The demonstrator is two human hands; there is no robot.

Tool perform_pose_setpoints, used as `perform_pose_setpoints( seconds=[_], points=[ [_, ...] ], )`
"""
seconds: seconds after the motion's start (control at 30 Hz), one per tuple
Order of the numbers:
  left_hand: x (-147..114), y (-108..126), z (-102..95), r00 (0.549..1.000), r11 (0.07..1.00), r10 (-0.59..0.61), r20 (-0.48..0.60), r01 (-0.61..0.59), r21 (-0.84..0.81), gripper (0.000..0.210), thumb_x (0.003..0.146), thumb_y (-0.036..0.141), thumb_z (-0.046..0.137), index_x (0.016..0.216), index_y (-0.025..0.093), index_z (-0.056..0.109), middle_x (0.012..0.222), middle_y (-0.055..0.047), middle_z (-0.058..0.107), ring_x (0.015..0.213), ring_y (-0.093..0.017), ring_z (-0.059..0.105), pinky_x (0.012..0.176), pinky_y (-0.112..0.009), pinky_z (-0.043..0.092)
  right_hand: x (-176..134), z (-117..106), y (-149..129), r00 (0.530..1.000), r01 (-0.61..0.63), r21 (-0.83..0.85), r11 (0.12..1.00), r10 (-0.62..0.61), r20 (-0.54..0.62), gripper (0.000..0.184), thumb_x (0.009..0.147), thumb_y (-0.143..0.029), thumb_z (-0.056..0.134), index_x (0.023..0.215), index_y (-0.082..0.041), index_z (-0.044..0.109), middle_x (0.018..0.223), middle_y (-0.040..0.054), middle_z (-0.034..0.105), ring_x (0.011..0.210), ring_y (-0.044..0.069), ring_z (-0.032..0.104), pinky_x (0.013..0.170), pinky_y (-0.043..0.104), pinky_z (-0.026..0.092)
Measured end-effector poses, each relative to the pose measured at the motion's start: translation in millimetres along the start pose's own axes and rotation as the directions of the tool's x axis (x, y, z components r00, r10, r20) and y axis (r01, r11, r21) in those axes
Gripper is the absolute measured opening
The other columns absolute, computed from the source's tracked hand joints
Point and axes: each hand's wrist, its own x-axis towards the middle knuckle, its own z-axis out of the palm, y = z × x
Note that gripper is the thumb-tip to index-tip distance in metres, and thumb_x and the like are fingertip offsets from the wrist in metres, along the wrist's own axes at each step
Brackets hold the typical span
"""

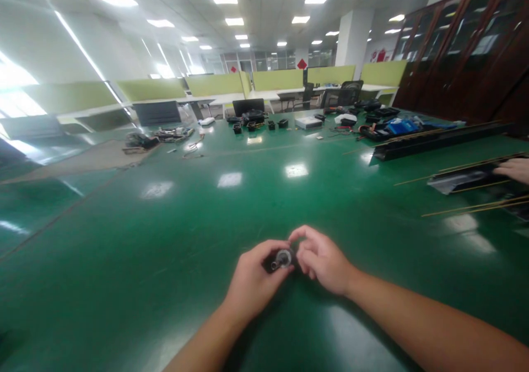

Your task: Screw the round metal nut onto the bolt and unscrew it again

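Note:
Close in front of me, my left hand [257, 275] is closed around a small dark cylindrical part [283, 258] with a pale round end face and a short metal shaft, perhaps a small motor. The shaft end points toward the lower left. My right hand [320, 258] is at the part's right side with its fingers bent and its index fingertip at the top edge, near the left fingertips. Whether those right fingers grip the part or only touch it, I cannot tell. Both hands are just over the green tabletop [182, 262].
Another person's hand [514, 169] rests on dark channel pieces with thin yellow rods [463, 209] at the right. Farther back lie a long black channel [438, 140], a blue item [401, 126], a white box [308, 122] and several small black parts [252, 125]. Cardboard [95, 160] lies left.

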Motion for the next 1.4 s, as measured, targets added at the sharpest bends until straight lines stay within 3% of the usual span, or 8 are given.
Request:
perform_pose_setpoints(
  seconds=[0.17,0.4,0.77,0.97,1.23,1.4],
  points=[
    [1,3,3.0,0.998,0.998,0.067,-0.022,-0.067,-0.013,0.024,0.08,0.024,0.071,0.104,0.024,0.07,0.105,-0.004,0.072,0.095,-0.019,0.068,0.086,-0.031,0.054,-4,2,-1,1.0,0.002,-0.043,0.999,-0.001,0.016,0.047,0.084,-0.017,0.055,0.129,-0.019,0.043,0.059,-0.0089,0.052,0.049,0.008,0.047,0.049,0.018,0.039],
    [-1,4,2.5,0.991,0.991,0.129,-0.035,-0.129,-0.017,0.025,0.081,0.022,0.07,0.106,0.025,0.068,0.106,-0.004,0.072,0.096,-0.017,0.068,0.086,-0.03,0.053,-5,0,0,0.999,0.001,-0.044,0.999,0.001,0.042,0.048,0.086,-0.018,0.054,0.133,-0.019,0.041,0.062,-0.0079,0.052,0.051,0.008,0.047,0.051,0.019,0.04],
    [-1,13,3.3,0.999,0.999,0.024,-0.04,-0.025,-0.029,0.027,0.077,0.021,0.074,0.104,0.024,0.069,0.102,-0.001,0.072,0.092,-0.017,0.067,0.084,-0.027,0.052,-5,1,-1,0.999,-0.017,-0.077,0.997,0.02,0.039,0.041,0.092,-0.026,0.05,0.132,-0.02,0.042,0.06,-0.007,0.054,0.05,0.009,0.049,0.05,0.019,0.041],
    [-1,18,1.6,1.0,0.999,-0.004,0.017,0.005,-0.05,0.023,0.082,0.026,0.07,0.104,0.022,0.067,0.099,-0.002,0.071,0.089,-0.017,0.066,0.082,-0.028,0.05,-4,1,-4,0.999,-0.039,-0.047,0.998,0.041,0.033,0.038,0.093,-0.029,0.049,0.129,-0.019,0.046,0.061,-0.0062,0.054,0.05,0.009,0.05,0.048,0.018,0.04],
    [2,19,2.3,0.997,0.993,-0.062,0.049,0.066,-0.094,0.017,0.081,0.028,0.071,0.096,0.021,0.067,0.088,0.0,0.07,0.079,-0.016,0.064,0.073,-0.026,0.047,-4,1,-3,0.998,-0.03,-0.022,0.999,0.032,0.056,0.039,0.095,-0.037,0.049,0.129,-0.018,0.047,0.062,-0.0049,0.055,0.05,0.009,0.049,0.047,0.018,0.039],
    [2,18,3.6,0.996,0.991,-0.082,0.026,0.084,-0.107,0.017,0.083,0.029,0.068,0.098,0.021,0.067,0.09,-0.001,0.07,0.08,-0.016,0.063,0.075,-0.026,0.049,-5,1,-3,0.998,-0.04,-0.042,0.998,0.042,0.056,0.041,0.096,-0.04,0.048,0.131,-0.019,0.046,0.062,-0.0048,0.055,0.05,0.01,0.05,0.047,0.019,0.041]
  ],
)
